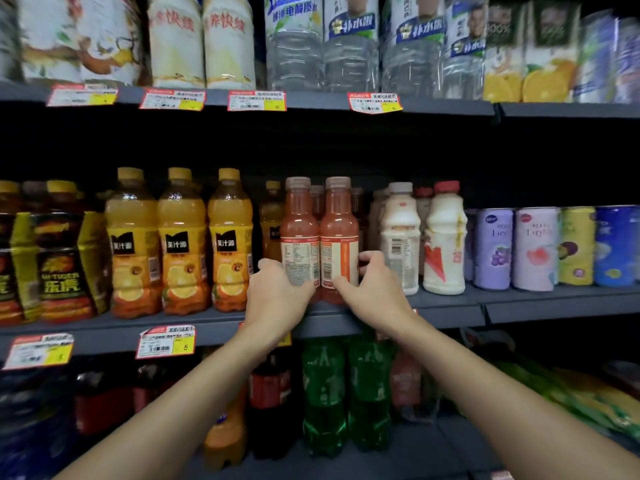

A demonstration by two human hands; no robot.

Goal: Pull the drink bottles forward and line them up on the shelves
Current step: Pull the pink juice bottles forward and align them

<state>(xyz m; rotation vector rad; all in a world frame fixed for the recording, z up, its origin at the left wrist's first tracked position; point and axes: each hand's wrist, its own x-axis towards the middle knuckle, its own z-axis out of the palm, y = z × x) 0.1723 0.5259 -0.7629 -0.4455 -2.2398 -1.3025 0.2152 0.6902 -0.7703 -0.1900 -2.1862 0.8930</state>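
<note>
Two pinkish-red juice bottles stand side by side at the front of the middle shelf (450, 308). My left hand (277, 296) grips the lower part of the left red bottle (299, 230), fingers curled round its left side. The right red bottle (339, 230) is held low down by my right hand (374, 289), thumb in front and fingers round its right side. More red bottles stand behind them, mostly hidden. One orange juice bottle (272, 220) sits further back, left of the red pair.
Three orange juice bottles (183, 244) line the shelf front to the left, dark energy drinks (59, 258) beyond. White milk-drink bottles (401, 237) and coloured cans (536, 247) stand right. Water bottles fill the shelf above; green soda bottles (325, 393) sit below.
</note>
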